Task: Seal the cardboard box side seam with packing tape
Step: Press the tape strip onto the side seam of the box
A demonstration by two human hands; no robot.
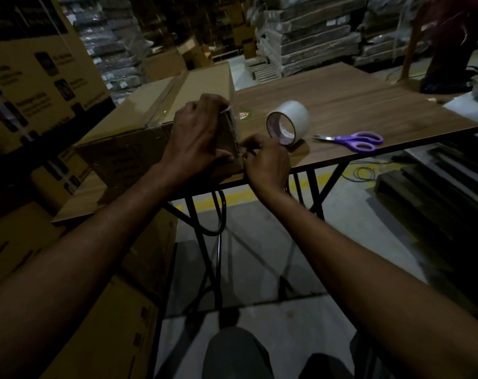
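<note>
While the left hand [196, 138] grips the cardboard box [128, 143] corner, the right hand [267, 165] fingers [251, 155] pinch the tape strip [233, 120] low down; seam looks nearly sealed, just smoothing left.

1. Round sticker [245, 115], red and green, on the table [369, 105] just left of the tape roll [288, 123]: white lettering, too small and blurred to read.
2. Inner core of the tape roll: a ring of dark print, not legible.
3. Stacked cartons [35, 77], far left of the tape roll: dark icon squares beside pale text lines, too dim to read.

No text in view can be read.
</note>
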